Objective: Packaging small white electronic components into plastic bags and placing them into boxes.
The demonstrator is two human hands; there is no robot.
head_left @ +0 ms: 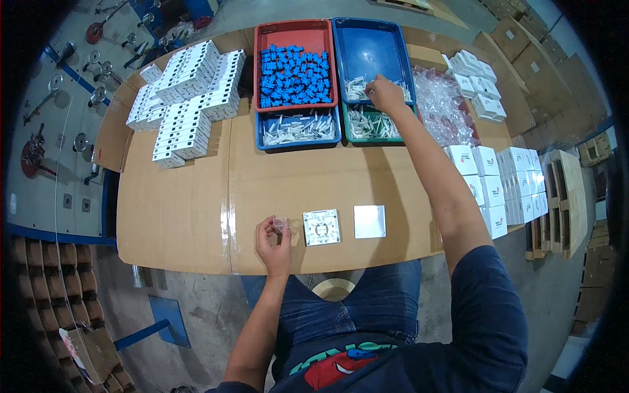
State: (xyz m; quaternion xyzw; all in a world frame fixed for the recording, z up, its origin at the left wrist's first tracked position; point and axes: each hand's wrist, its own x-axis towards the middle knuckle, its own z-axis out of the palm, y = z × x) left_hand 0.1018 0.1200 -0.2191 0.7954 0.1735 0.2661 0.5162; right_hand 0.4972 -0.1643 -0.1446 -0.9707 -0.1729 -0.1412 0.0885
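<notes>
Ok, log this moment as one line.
left hand: holds clear plastic item | right hand: at white pieces in upper blue tray | cardboard surface: square white module beside plain white plate

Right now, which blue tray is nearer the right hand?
The back blue tray: the right hand is at its near end; the front blue tray lies farther left.

Left hand [272,241] holds what seems clear plastic [280,224]; right hand [385,95] is at the upper blue tray [368,51].

I record an industrial workshop: parts trays [367,56] and stacked white boxes [190,75] on my cardboard-covered table [173,203], wooden pallets [577,203] and cartons [532,62] beyond.
</notes>
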